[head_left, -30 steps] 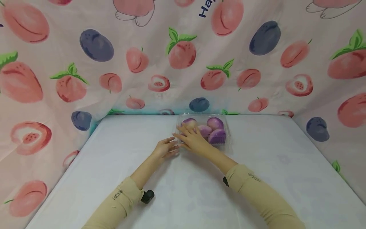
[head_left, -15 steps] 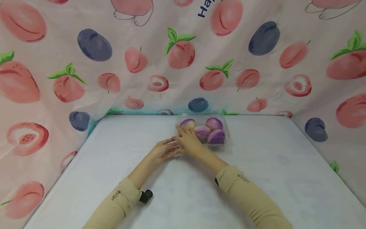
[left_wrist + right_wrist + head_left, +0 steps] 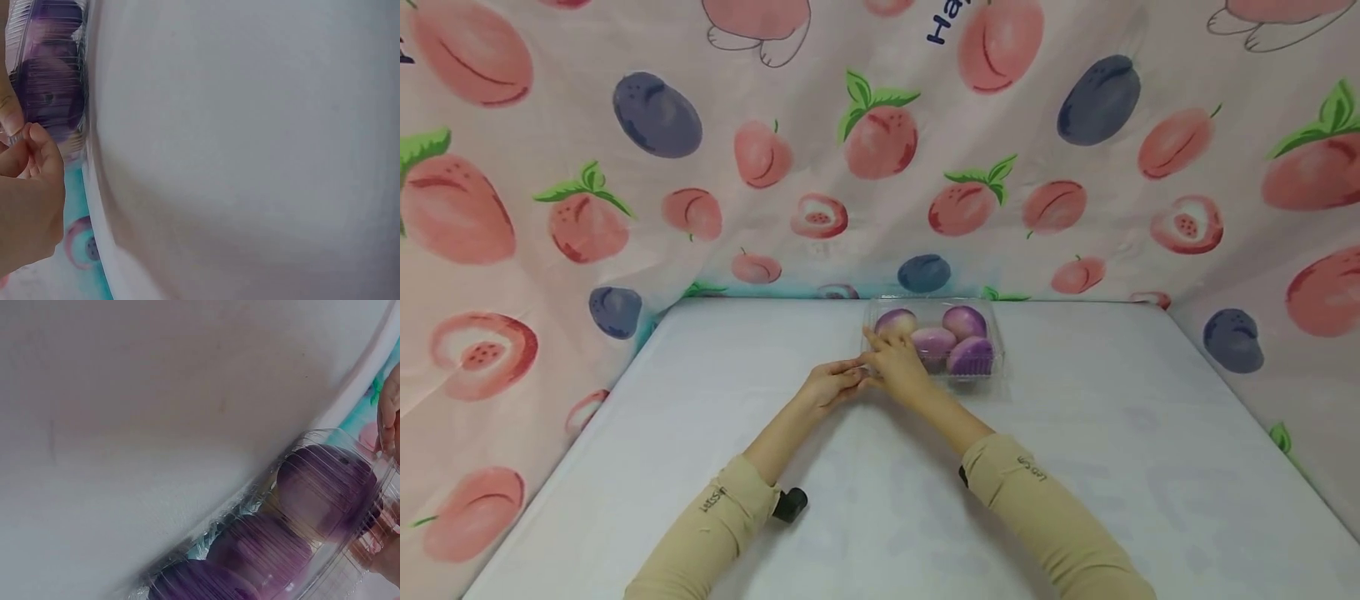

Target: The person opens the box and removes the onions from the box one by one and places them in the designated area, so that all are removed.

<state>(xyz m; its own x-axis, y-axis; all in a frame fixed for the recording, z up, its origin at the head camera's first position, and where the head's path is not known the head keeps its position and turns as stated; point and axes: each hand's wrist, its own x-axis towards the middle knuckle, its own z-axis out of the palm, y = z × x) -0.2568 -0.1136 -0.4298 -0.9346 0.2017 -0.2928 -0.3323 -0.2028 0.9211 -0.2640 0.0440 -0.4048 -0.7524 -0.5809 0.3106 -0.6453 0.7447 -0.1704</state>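
Observation:
A clear plastic clamshell box (image 3: 973,379) stands at the back of the table, holding several rounded purple-and-white pieces (image 3: 966,322) that look like turnips. At its front left corner, my left hand (image 3: 831,385) pinches the rim between thumb and bent fingers. My right hand (image 3: 904,375) holds the same corner, with fingers over the lid and its thumb close to the left fingertips. In the left wrist view, the right thumb (image 3: 11,115) presses at the box corner beside the left hand (image 3: 31,194). The ribbed wall of the box (image 3: 325,440) shows in the right wrist view.
White cloth covers the table (image 3: 1075,450). Right behind the box hangs a fruit-print curtain (image 3: 880,208), which also closes off both sides. Each sleeve carries a small black camera, the left one (image 3: 790,505) plainly visible.
My right hand has drawn left and towards me, its spread fingers now more gathered at the corner. My left fingers have closed in on the rim. The box has stayed in place.

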